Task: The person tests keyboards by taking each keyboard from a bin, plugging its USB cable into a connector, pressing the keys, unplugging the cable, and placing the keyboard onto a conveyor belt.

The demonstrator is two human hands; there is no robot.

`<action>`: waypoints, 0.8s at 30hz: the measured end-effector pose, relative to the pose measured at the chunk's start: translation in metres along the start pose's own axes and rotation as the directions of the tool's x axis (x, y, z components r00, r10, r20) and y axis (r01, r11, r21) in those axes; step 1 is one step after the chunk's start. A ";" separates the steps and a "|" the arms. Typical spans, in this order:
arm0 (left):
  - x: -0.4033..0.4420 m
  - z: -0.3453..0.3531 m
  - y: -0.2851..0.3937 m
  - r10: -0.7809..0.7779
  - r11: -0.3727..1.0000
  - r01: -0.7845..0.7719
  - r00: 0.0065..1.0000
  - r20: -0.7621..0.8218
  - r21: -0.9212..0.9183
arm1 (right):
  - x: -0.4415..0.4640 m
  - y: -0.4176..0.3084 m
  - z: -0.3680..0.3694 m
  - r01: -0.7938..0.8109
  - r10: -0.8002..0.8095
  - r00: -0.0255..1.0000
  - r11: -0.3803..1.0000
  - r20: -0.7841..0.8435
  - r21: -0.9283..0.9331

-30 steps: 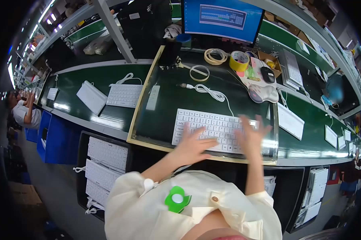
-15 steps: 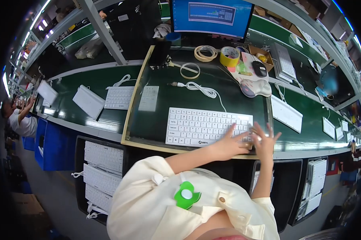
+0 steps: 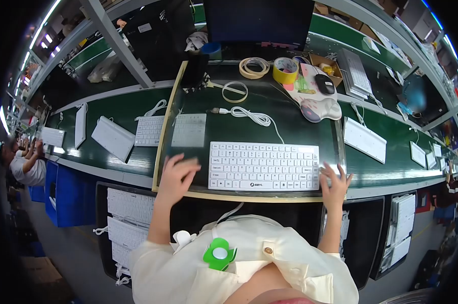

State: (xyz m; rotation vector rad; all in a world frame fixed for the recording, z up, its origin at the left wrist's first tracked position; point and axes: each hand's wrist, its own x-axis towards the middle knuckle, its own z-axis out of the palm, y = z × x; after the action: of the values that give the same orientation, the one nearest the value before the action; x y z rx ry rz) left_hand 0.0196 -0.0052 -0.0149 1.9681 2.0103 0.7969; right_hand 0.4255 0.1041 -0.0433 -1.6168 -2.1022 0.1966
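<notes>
A white keyboard (image 3: 264, 167) lies flat on the dark green work surface in front of me, its coiled white cable (image 3: 251, 116) stretched out behind it. To the left of the keyboard, my left hand (image 3: 176, 178) hovers near the wooden edge, fingers apart and slightly blurred, holding nothing. Just off the keyboard's right end is my right hand (image 3: 335, 185), its fingers spread; whether a fingertip touches the keyboard's edge I cannot tell. The monitor (image 3: 259, 23) at the back has a dark screen.
Yellow tape (image 3: 285, 70), a tape roll (image 3: 254, 68) and a black mouse (image 3: 325, 84) on a patterned pad (image 3: 319, 108) sit behind. More keyboards (image 3: 113, 138) line the green bench on both sides. Below it, a black bin (image 3: 100, 223) holds several keyboards. Another person (image 3: 25, 161) works at far left.
My left hand has left the keyboard's right side and swung to its left. The right hand stays near the right end. The monitor has gone from a blue desktop to dark.
</notes>
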 end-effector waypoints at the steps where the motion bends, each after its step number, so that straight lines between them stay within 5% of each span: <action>1: 0.022 0.002 0.002 0.036 0.996 -0.039 0.999 -0.038 -0.083 | 0.006 -0.001 -0.004 -0.049 0.049 0.999 0.991 0.004 0.122; 5: 0.121 0.035 0.004 0.271 0.961 -0.271 0.962 -0.027 -0.044 | 0.032 -0.033 0.010 0.074 -0.022 0.992 0.907 -0.128 0.416; 8: 0.151 0.055 -0.003 0.147 0.982 -0.154 0.986 0.074 0.110 | 0.021 -0.036 0.007 -0.077 0.058 0.996 0.940 0.066 0.333; 11: 0.151 0.058 -0.014 0.161 0.983 -0.168 0.982 0.102 0.069 | -0.015 -0.018 0.015 0.091 -0.084 0.994 0.988 -0.064 0.124; 15: 0.141 0.064 -0.024 0.190 0.982 -0.190 0.981 0.032 -0.014 | -0.006 -0.007 0.009 -0.002 0.034 0.991 0.971 -0.128 0.240; 24: 0.135 0.072 -0.036 0.196 0.974 -0.213 0.961 -0.194 -0.074 | 0.201 0.004 0.041 0.183 -0.148 0.959 0.974 -0.242 0.130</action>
State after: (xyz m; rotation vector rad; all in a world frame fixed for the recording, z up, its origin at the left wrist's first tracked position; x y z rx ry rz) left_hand 0.0148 0.1438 -0.0638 2.1423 1.8433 1.1401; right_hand 0.3729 0.3014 -0.0238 -1.3012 -1.9802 0.1041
